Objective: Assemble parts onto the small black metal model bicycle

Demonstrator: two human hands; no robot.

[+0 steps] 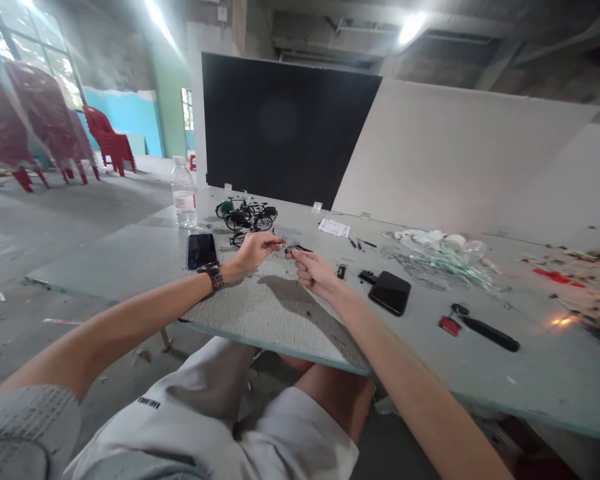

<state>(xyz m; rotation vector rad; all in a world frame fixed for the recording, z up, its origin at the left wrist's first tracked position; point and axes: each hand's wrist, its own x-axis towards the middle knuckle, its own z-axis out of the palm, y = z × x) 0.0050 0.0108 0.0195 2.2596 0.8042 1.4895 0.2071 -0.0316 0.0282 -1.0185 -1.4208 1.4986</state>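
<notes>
Above the table my left hand (257, 251) pinches a thin, silvery small part (276, 245), too small to name. Close on its right, my right hand (315, 271) has thumb and fingers closed on a small dark part (300, 249). The two parts nearly meet between my fingertips; whether they touch I cannot tell. Just beyond my left hand stand several miniature bicycles (250, 219), black and green, with one partly hidden behind that hand. A dark phone (201, 251) lies left of my left wrist. A little black piece (341, 271) rests right of my right hand.
The grey table (165, 233) carries a water bottle (184, 200), a printed sheet (334, 228), small dark tools (360, 244), a black flat device (391, 293), a black-handled item (490, 333) with a red piece (450, 325), and plastic packaging (445, 257). Panels stand behind.
</notes>
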